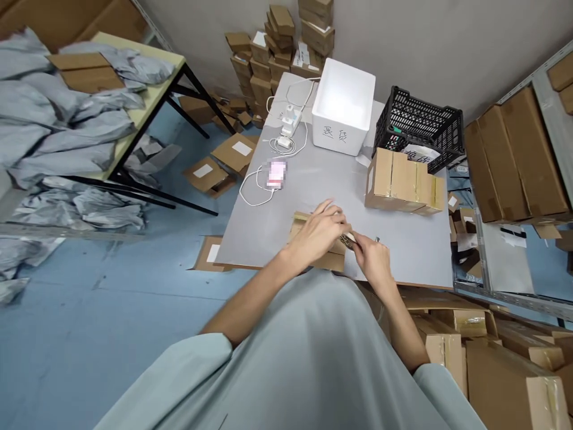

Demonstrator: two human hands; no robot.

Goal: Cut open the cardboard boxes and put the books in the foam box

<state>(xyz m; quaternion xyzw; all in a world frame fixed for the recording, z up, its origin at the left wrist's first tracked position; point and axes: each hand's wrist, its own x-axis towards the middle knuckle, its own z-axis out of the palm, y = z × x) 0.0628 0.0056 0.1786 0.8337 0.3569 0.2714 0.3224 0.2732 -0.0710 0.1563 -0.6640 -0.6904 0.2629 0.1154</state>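
Note:
Near the table's front edge lies a small brown cardboard box (331,261), partly covered by my forearm and left hand. My left hand (320,230) is over the box with its fingers bent, the fingertips meeting a small dark-and-tan patterned item (347,240). What those fingers pinch is hidden. To the right, my right hand (372,257) is closed on the same item, thumb and fingers at its right end. Most of the item is covered by my hands, so its kind is unclear. A small metallic object (377,239) shows just beyond my right hand.
On the grey table (264,239) stand a white foam box (340,131), a black crate (418,128), a row of cardboard boxes (403,185), a power strip (290,119) and a blurred device on a cable (276,174). Grey parcels (67,131) cover the left table.

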